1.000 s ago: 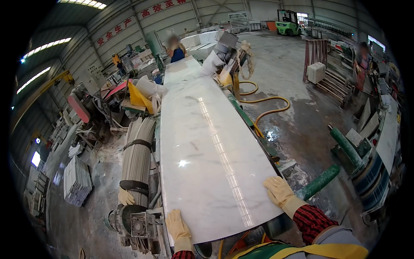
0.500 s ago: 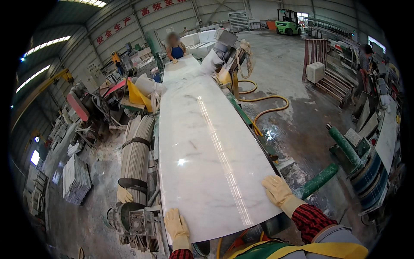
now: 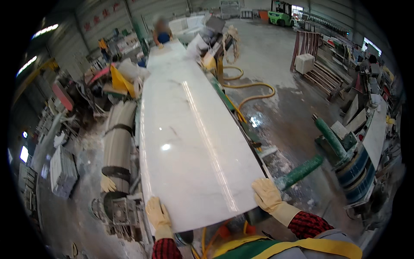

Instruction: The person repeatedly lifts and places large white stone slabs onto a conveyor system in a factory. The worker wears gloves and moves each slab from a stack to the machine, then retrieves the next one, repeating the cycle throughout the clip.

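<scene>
Centrally, a long white slab (image 3: 181,138) is shown extending toward a co-worker (image 3: 163,38). Its near corners are touched by the gloved L hand (image 3: 158,213) and R hand (image 3: 267,195), fingers approx. outstretched; grip underneath can't be told. At L, a loose glove (image 3: 108,184) is borne by a strapped bundle (image 3: 117,149).

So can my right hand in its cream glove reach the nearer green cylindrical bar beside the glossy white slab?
Probably yes: your right hand rests on the slab, close by the bar, with nothing visible between them.
</scene>
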Motion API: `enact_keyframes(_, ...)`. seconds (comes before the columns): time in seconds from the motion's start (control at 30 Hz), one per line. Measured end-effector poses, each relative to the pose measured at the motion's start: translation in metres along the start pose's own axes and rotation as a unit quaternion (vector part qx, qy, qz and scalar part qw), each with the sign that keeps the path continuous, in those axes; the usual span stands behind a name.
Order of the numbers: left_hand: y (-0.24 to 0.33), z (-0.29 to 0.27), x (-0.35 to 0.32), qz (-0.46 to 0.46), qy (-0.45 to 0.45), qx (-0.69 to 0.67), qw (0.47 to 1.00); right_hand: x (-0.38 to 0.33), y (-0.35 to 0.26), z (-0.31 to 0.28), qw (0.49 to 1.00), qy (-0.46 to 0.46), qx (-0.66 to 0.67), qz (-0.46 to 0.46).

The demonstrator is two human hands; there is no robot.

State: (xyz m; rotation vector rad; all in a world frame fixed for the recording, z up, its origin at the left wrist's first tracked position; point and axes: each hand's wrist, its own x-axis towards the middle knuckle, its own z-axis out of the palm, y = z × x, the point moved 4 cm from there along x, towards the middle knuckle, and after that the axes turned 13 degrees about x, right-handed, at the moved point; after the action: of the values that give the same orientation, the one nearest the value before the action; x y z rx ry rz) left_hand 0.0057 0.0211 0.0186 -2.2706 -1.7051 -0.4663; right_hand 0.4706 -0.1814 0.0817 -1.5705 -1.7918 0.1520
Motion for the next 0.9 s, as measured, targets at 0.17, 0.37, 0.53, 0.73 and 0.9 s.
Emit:
enact_keyframes(0.17, -0.004, 0.007, -0.004, -0.005, -0.016, 0.014, 1.000, -0.061, -0.027, -0.009, 0.997, -0.051, 0.032, 0.053)
enact_keyframes(0.37, -0.003, 0.001, -0.004, 0.012, 0.007, 0.003, 1.000, -0.128, -0.070, 0.018, 0.959, -0.010, 0.201, 0.200)
enact_keyframes(0.53, 0.003, -0.005, -0.001, 0.020, 0.011, -0.004, 1.000, -0.141, -0.079, 0.137, 0.505, 0.012, 0.633, 0.587)
enact_keyframes(0.73, -0.015, -0.010, 0.023, 0.185, -0.101, -0.021, 0.977, -0.053, -0.115, 0.234, 0.284, 0.194, 0.776, 0.528)
enact_keyframes(0.9, -0.025, 0.002, 0.032, 0.161, -0.086, -0.013, 0.983, -0.047, -0.119, 0.237, 0.320, 0.238, 0.773, 0.494)
